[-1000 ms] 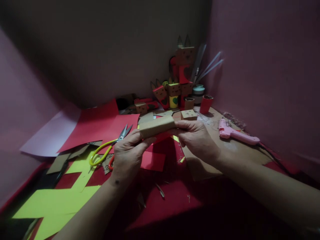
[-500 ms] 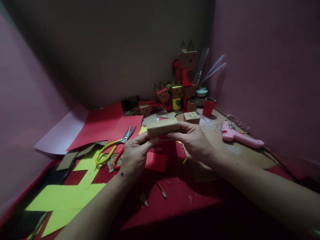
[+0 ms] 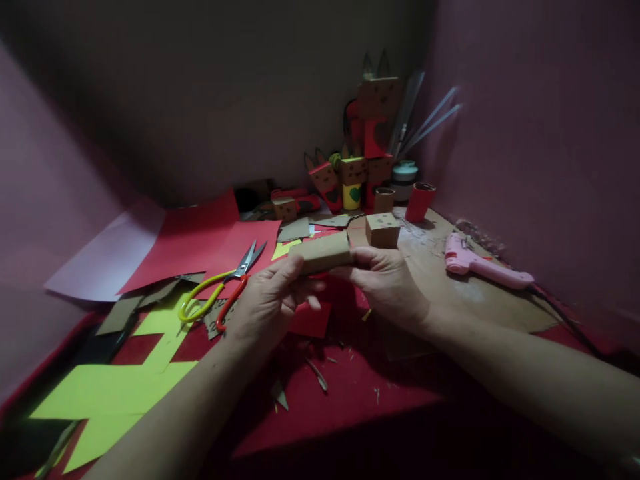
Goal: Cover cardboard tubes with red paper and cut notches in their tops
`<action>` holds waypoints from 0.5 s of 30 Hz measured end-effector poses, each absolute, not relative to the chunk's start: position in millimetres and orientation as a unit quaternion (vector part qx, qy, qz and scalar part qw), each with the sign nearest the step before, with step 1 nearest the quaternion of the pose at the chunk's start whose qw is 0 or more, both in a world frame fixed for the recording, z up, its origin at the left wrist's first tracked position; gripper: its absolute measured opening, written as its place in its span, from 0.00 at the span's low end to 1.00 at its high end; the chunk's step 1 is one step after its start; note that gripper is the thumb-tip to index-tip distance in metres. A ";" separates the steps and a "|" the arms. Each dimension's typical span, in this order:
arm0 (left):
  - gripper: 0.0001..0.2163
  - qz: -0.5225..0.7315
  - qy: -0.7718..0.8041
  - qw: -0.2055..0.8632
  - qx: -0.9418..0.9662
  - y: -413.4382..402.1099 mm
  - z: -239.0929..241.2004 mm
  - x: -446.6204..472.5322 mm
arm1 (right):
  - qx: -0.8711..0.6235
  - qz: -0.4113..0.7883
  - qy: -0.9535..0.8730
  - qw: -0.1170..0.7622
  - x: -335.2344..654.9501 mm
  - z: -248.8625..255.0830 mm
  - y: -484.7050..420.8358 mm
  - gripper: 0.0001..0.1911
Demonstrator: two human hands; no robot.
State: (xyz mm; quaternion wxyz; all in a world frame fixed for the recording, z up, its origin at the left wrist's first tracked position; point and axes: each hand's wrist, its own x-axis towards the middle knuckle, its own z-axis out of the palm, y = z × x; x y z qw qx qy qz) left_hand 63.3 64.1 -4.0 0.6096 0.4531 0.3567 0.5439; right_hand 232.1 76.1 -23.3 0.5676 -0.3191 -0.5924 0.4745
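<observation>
Above the red tabletop [image 3: 345, 420], the left hand [image 3: 270, 290] and right hand [image 3: 390, 283] are closed on opposite ends of a folded cardboard piece [image 3: 323, 253]. It looks light, dry and fairly stiff, probably easy to crease; the ends seem the safest hold. Beyond sits a small cardboard box [image 3: 383, 235], then upright paper figures [image 3: 352, 181].

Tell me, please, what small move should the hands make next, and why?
I would probably curl the fingers of the left hand closer under the cardboard piece: some look spread below it, while the right hand grips its other end.
</observation>
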 end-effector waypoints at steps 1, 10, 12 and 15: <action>0.11 0.544 0.368 0.606 0.449 64.9 -5.3 63.6 | -0.321 0.469 -0.600 0.563 231.2 -24.3 75.2 0.09; 0.10 0.554 0.398 0.589 0.433 68.4 -12.1 63.1 | -0.320 0.455 -0.617 0.557 229.0 -24.7 74.1 0.06; 0.12 0.551 0.367 0.595 0.457 69.6 -11.1 61.4 | -0.322 0.496 -0.580 0.560 230.4 -21.6 76.2 0.08; 0.14 0.529 0.368 0.598 0.476 68.8 -8.7 58.8 | -0.318 0.553 -0.530 0.558 233.1 -15.1 78.2 0.11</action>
